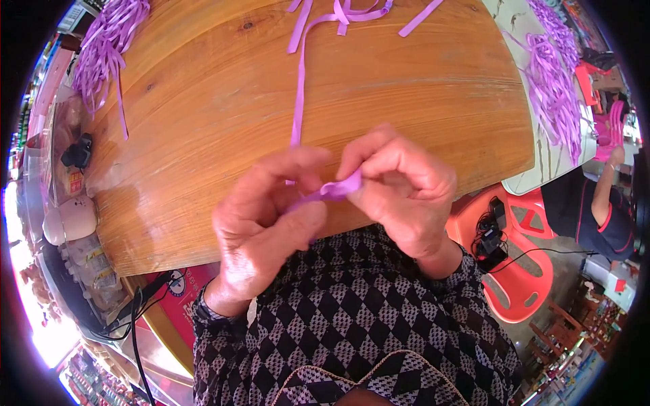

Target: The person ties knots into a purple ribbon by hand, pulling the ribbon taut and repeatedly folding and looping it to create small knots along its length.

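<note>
A narrow purple ribbon (336, 190) is stretched between my hands, with a small folded loop or knot in it, just over the table's near edge. My right hand (406, 193) pinches the looped end between thumb and fingertips. My left hand (261, 220) is curled round the other side of the ribbon, thumb below and fingers above; its fingertips are slightly blurred. A long strand (300, 88) runs from behind my left fingers to the far side of the table.
The wooden table (203, 128) has ribbon bundles (108, 47) at far left and more ribbons (552, 88) on a white surface at right. Short ribbon pieces (420, 18) lie at the far edge. An orange chair (525, 274) holds black cables. A person (596, 196) is at right.
</note>
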A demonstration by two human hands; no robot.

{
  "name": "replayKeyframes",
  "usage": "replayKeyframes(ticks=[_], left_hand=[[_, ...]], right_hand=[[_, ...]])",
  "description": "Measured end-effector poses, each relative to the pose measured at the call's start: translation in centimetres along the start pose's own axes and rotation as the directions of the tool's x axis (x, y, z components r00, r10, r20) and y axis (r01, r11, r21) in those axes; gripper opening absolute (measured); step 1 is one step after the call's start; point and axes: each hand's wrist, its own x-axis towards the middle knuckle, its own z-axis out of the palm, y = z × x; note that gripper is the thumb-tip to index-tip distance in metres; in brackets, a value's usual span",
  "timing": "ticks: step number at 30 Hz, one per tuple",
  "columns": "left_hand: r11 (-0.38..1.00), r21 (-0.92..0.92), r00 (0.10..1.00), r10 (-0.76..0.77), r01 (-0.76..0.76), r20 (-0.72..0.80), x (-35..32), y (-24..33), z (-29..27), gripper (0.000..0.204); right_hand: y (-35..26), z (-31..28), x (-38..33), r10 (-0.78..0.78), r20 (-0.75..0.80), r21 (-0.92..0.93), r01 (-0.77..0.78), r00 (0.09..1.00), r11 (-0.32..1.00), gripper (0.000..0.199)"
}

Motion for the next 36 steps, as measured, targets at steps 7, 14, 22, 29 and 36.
replayKeyframes(ticks=[7,14,22,29,36], left_hand=[[0.953,0.241,0.974,0.209,-0.182,-0.091,-0.7,0.9,-1.3,0.029],[0.679,0.700,0.946,0.323,-0.222,-0.013,-1.5,1.8,-1.9,0.030],[0.968,0.249,0.997,-0.049,0.034,0.055,-0.1,0.5,-1.1,0.031],[0.970,0.099,0.975,-0.220,0.220,-0.016,0.0,0.8,-0.5,0.018],[0.973,0.147,0.984,-0.176,0.178,-0.028,-0.1,1.0,-0.2,0.014]], right_hand=[[-0.2,-1.0,0.0,0.047,0.040,-0.030,-0.046,0.998,0.998,0.010],[-0.1,-1.3,0.5,-0.189,0.166,-0.341,0.236,0.968,0.910,0.015],[-1.1,-0.5,1.2,-0.349,0.354,-0.436,0.483,0.868,0.760,0.018],[-0.9,-1.0,1.2,-0.386,0.358,-0.458,0.520,0.850,0.721,0.019],[-1.7,-1.1,1.6,-0.374,0.358,-0.474,0.512,0.855,0.716,0.018]])
